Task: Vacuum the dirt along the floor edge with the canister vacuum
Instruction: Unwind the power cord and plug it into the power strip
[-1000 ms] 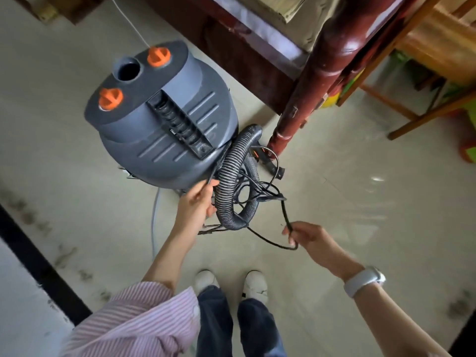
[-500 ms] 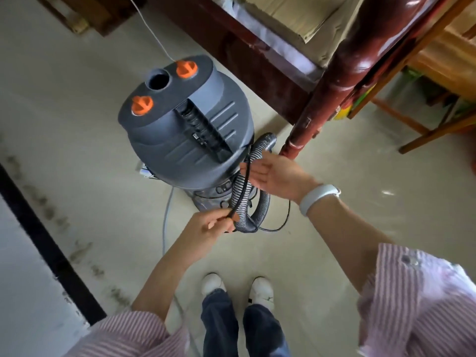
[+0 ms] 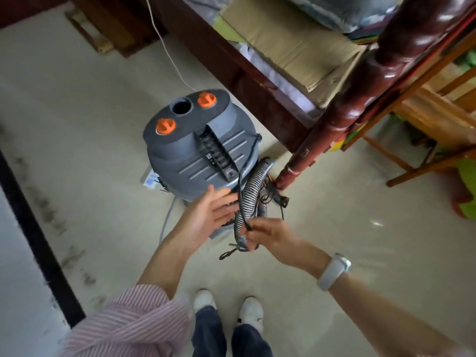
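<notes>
Vacuum (image 3: 203,148): grey canister, upright on floor at centre, just toward 12 o'clock from both hands; two orange knobs (image 3: 207,99) and a round hole on its top.
Hose (image 3: 251,194): ribbed, grey, looped at vacuum's 4 o'clock side, hanging down toward the shoes.
Cord (image 3: 240,184): thin, black, running down from vacuum's right shoulder across hose; loose tangle on floor below.
Left hand (image 3: 206,215): released, fingers straight and spread, tips at vacuum's lower rim, at 9 o'clock of hose; contact hard to tell through blur.
Right hand (image 3: 270,237): grasping cord, pinched between fingers and thumb, at lower bend of hose; pale wristband (image 3: 333,271) on wrist.
Floor (image 3: 90,124): pale, smooth; dark dirt (image 3: 49,202) smudges along black edge strip (image 3: 38,243) at 8 o'clock.
Bedpost (image 3: 360,83): dark red wood, slanting from 1 o'clock down to just beside hose.
Shoes (image 3: 226,309): white, at 6 o'clock, under dark trousers.
Sleeve (image 3: 134,323): pink striped, at 7 o'clock.
</notes>
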Available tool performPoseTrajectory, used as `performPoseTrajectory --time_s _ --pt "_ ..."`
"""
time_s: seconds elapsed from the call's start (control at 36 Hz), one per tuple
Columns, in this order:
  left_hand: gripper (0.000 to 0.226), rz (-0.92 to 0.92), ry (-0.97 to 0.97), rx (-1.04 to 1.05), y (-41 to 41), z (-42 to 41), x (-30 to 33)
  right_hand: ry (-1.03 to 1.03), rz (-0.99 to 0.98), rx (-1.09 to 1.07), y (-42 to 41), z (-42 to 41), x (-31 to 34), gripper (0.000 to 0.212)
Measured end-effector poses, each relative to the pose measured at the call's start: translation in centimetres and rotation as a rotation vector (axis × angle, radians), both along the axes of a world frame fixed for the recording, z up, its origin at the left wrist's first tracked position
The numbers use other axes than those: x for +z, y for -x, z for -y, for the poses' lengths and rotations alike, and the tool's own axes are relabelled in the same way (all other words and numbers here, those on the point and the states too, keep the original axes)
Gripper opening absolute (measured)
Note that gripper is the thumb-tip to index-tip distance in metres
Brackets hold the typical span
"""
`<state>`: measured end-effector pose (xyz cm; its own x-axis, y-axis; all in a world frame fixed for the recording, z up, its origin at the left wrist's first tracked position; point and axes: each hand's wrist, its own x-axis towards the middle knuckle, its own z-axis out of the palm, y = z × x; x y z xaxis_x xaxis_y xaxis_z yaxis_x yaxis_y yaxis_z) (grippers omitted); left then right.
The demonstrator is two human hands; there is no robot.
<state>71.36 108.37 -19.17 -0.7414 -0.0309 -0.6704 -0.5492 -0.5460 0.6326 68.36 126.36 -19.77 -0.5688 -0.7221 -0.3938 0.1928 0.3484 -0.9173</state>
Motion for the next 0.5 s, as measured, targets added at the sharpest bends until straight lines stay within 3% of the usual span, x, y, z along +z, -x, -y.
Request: performPoseTrajectory --time_s 0.06,0.17,0.31,0.36,0.42,0.5 --pt "0.041 0.023 -0.126 0.073 1.1 -0.6 1.3 -0.104 0.045 0.017 -2.5 -0.7 -1.1 0.037" --pt "0.016 0.042 -0.087 0.11 0.0 -2.3 1.8 -0.243 0.12 0.034 -4.6 -1.7 -2.5 0.027" --pt "0.026 -0.069 0.345 -0.143 -4.6 -2.0 0.9 -0.014 0.628 -0.488 -1.1 -0.9 -1.2 0.026" --pt "0.028 -0.102 0.383 -0.23 -6.2 -1.7 1.1 0.051 0.711 -0.591 0.5 0.3 -0.4 0.022" --pt "0.029 -0.145 0.408 -0.301 -7.3 -1.4 1.6 0.103 0.772 -0.643 2.1 2.2 0.2 0.032" --pt "0.034 -0.19 0.436 -0.286 -8.0 -0.5 2.2 0.271 0.929 -0.846 4.1 5.0 1.2 0.037"
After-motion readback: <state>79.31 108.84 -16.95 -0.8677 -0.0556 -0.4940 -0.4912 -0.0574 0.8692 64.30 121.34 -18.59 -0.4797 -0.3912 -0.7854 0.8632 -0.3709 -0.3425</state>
